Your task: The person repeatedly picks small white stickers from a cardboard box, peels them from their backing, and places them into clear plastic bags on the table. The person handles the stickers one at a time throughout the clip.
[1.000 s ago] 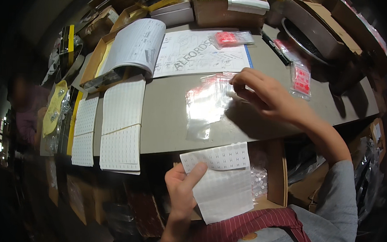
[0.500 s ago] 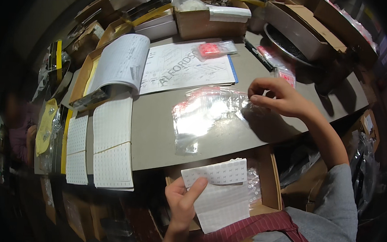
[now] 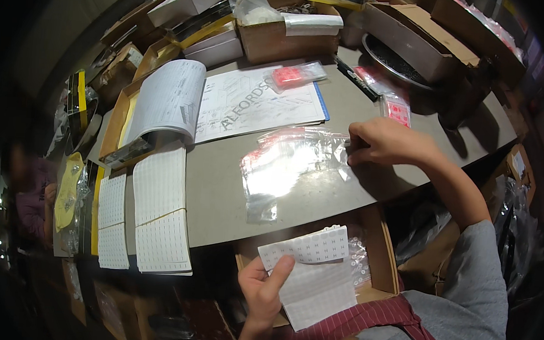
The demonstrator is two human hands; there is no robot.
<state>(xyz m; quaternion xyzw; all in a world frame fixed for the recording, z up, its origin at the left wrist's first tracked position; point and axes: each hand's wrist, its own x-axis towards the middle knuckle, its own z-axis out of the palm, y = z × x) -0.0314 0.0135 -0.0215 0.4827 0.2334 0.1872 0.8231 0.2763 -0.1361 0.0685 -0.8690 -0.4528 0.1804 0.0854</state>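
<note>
From my remote place I see, at left, two label stacks [image 3: 159, 225] on the worktop [image 3: 214, 197]. Next, the clear bags [image 3: 284, 177] lie on it. Nearer, the left hand [image 3: 265, 289] grips the sheet [image 3: 310, 284], thumb on top. At the bags' right edge is the right hand [image 3: 386, 143], fingers bent; whether they pinch one, I cannot tell.
</note>
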